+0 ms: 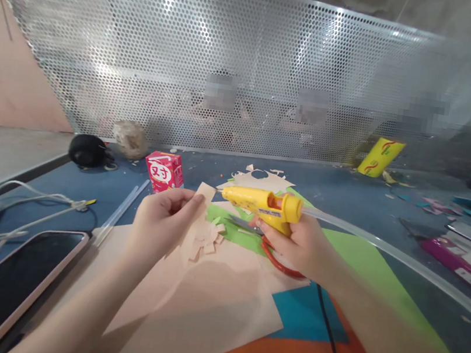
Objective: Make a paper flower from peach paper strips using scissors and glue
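Clutter by the red carton [164,170]
We see a phone [12,279] near-left of it, a yellow cup [380,157] far right.

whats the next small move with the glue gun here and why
Probably ease the yellow plastic glue gun in the right hand slightly left until its nozzle meets the beige cut paper piece pinched in the left hand: the nozzle points at the paper's upper edge but seems just short of it.
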Action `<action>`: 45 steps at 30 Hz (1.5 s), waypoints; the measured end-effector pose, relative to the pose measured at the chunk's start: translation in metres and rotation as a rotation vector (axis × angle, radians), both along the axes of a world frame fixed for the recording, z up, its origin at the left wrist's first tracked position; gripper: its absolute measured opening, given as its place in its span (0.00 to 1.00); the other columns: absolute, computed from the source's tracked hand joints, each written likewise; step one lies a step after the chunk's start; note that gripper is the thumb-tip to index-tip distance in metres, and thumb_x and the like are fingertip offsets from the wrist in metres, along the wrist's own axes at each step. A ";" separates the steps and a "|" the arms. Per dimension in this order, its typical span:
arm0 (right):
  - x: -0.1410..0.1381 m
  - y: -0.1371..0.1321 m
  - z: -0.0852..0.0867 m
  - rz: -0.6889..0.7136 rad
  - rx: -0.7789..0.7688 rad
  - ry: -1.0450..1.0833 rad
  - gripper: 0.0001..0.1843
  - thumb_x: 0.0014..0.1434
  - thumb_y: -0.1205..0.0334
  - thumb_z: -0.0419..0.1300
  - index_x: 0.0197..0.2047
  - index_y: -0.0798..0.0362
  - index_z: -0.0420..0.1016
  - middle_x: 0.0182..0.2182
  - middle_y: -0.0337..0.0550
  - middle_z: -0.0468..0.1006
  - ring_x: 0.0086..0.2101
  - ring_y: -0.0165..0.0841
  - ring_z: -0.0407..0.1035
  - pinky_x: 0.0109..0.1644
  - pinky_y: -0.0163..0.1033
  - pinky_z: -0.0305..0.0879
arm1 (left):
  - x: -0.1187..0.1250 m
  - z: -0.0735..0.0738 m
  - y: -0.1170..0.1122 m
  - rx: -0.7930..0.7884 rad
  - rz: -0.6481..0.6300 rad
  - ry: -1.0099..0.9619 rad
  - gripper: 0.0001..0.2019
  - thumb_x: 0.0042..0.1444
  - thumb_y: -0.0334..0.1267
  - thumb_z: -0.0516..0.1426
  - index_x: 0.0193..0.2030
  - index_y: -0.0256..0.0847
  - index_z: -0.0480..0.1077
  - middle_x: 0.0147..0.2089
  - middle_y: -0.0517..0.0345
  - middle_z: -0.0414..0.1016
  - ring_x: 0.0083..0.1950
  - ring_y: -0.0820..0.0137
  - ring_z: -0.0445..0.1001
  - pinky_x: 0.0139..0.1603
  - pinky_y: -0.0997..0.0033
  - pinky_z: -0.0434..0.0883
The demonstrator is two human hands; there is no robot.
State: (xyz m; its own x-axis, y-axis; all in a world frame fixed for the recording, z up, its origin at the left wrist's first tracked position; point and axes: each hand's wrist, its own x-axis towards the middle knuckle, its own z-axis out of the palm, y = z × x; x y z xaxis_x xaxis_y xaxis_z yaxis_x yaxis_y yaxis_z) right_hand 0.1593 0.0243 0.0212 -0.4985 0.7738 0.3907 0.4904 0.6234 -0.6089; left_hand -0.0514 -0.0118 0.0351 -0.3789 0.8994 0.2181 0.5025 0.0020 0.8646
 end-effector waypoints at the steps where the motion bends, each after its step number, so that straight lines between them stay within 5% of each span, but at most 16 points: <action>1: -0.001 0.000 -0.001 0.018 0.009 0.012 0.16 0.59 0.52 0.49 0.42 0.53 0.69 0.36 0.43 0.74 0.35 0.33 0.69 0.35 0.34 0.65 | 0.000 -0.001 0.001 -0.010 -0.008 -0.005 0.14 0.45 0.49 0.54 0.27 0.39 0.71 0.16 0.64 0.60 0.17 0.76 0.55 0.18 0.77 0.51; 10: -0.004 -0.001 -0.002 0.016 0.028 0.082 0.15 0.59 0.54 0.51 0.46 0.54 0.63 0.38 0.45 0.73 0.39 0.34 0.68 0.39 0.36 0.64 | -0.001 -0.012 0.006 -0.038 -0.100 0.029 0.14 0.46 0.49 0.53 0.25 0.40 0.69 0.17 0.63 0.64 0.17 0.76 0.58 0.17 0.77 0.51; 19: -0.004 0.000 -0.001 -0.024 -0.021 0.030 0.16 0.58 0.51 0.51 0.43 0.54 0.64 0.31 0.43 0.73 0.37 0.36 0.69 0.37 0.38 0.65 | -0.001 -0.011 0.005 -0.034 -0.099 0.074 0.12 0.47 0.47 0.53 0.26 0.40 0.69 0.14 0.65 0.61 0.15 0.77 0.55 0.16 0.77 0.49; 35: -0.003 -0.001 -0.001 -0.043 -0.003 0.023 0.18 0.58 0.50 0.50 0.45 0.55 0.63 0.35 0.45 0.75 0.35 0.36 0.70 0.34 0.37 0.64 | 0.002 -0.007 0.002 -0.044 -0.114 -0.011 0.12 0.47 0.47 0.54 0.26 0.40 0.69 0.17 0.63 0.64 0.14 0.77 0.56 0.14 0.77 0.52; 45: -0.003 0.000 -0.001 -0.073 0.011 0.001 0.18 0.56 0.49 0.51 0.43 0.55 0.64 0.34 0.45 0.75 0.32 0.36 0.70 0.32 0.38 0.64 | 0.005 -0.001 0.000 0.010 -0.014 -0.030 0.15 0.44 0.50 0.55 0.25 0.39 0.70 0.15 0.64 0.59 0.16 0.78 0.53 0.16 0.78 0.49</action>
State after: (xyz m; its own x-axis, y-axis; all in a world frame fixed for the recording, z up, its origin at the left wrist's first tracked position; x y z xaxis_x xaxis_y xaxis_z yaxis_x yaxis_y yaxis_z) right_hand 0.1558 0.0243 0.0206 -0.4402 0.8038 0.4001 0.5347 0.5927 -0.6024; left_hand -0.0464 -0.0114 0.0338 -0.3726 0.9026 0.2156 0.4758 -0.0136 0.8794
